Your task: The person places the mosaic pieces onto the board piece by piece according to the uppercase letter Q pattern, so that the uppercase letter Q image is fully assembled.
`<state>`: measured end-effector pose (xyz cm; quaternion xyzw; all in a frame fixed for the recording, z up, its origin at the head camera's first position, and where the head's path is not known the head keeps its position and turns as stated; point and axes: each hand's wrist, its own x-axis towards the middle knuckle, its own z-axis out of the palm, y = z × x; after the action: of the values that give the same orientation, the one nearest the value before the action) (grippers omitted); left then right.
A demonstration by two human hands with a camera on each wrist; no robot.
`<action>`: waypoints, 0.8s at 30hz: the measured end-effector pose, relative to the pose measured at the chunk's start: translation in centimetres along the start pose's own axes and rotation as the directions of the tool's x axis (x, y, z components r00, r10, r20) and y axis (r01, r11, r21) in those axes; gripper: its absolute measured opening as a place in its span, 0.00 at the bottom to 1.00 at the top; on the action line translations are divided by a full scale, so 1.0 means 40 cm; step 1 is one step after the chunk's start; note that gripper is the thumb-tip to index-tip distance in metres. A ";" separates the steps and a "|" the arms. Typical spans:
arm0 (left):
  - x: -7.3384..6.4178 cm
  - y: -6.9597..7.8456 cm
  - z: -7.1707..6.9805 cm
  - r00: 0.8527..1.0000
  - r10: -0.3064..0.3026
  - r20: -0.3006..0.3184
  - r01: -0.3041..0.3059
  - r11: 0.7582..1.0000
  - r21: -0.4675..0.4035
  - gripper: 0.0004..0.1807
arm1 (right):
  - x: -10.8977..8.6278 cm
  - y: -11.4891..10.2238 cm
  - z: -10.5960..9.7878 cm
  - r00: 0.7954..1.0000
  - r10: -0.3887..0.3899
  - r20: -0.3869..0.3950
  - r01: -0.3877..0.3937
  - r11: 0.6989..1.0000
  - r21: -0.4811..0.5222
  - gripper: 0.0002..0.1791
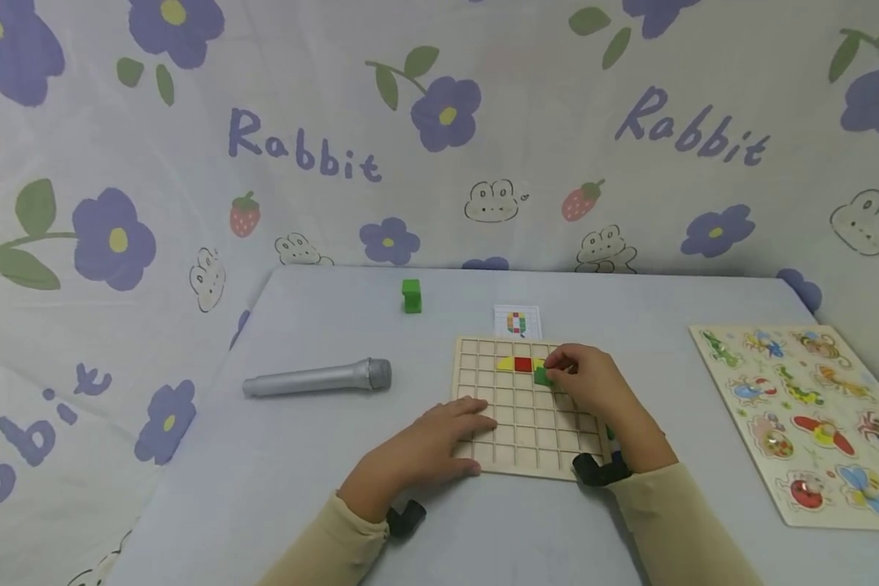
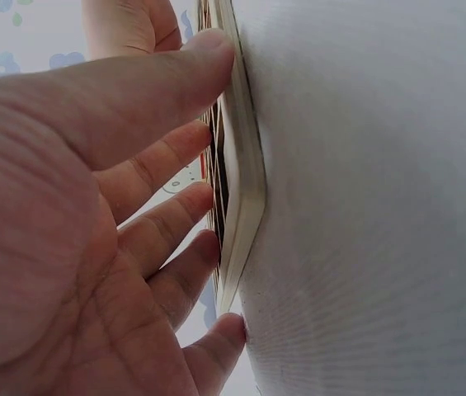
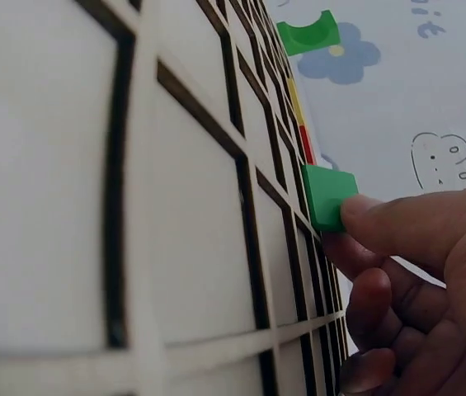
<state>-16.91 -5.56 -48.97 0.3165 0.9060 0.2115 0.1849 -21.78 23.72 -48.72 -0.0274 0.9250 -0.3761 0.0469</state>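
Tile (image 1: 542,378) pinched in my right hand (image 1: 593,382), toward the far-right corner of the board (image 1: 525,456). Left hand (image 1: 436,439) lies loosely spread at its left edge; one nudge there, I reckon, could misalign everything.

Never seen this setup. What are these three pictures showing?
No machine here, just a person's bare hands. The wide picture comes from a camera worn on the head; the two close-ups come from cameras on the wrists. The right hand pinches a green tile at a wooden grid board, which carries a red tile and yellow pieces. The left hand touches the board's edge. Also on the table: a pattern card, microphone, green block and animal puzzle.
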 end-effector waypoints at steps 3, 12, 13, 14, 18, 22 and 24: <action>-0.002 0.003 -0.003 1.000 0.001 -0.003 -0.001 1.000 -0.008 0.36 | -0.001 -0.001 -0.003 1.000 0.005 0.016 -0.005 1.000 -0.005 0.08; -0.003 0.003 0.000 1.000 0.007 -0.009 -0.007 1.000 0.001 0.36 | -0.003 -0.003 -0.002 0.998 0.019 0.054 -0.018 1.000 -0.019 0.06; -0.003 0.003 0.001 1.000 0.008 -0.009 -0.008 1.000 0.001 0.36 | -0.002 -0.002 -0.001 0.998 0.022 0.053 -0.021 1.000 -0.023 0.06; -0.002 0.003 0.001 1.000 0.008 -0.009 -0.008 1.000 0.000 0.36 | -0.001 -0.001 0.001 0.998 0.024 0.053 -0.022 0.999 -0.027 0.06; -0.001 0.004 -0.002 1.000 0.006 -0.007 -0.006 1.000 -0.003 0.36 | 0.003 0.002 0.003 0.999 0.023 0.049 -0.021 0.999 -0.036 0.06; 0.000 0.004 -0.002 1.000 0.003 -0.006 -0.003 1.000 -0.006 0.35 | 0.004 0.005 0.001 0.999 0.022 0.047 -0.020 0.999 -0.039 0.07; 0.000 0.004 -0.002 1.000 0.002 -0.006 -0.002 1.000 -0.007 0.35 | 0.003 0.009 -0.007 0.999 0.022 0.025 -0.021 0.999 -0.035 0.08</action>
<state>-16.86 -5.48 -48.82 0.3159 0.9055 0.2160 0.1833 -21.94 24.15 -48.76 -0.0230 0.9309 -0.3591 0.0625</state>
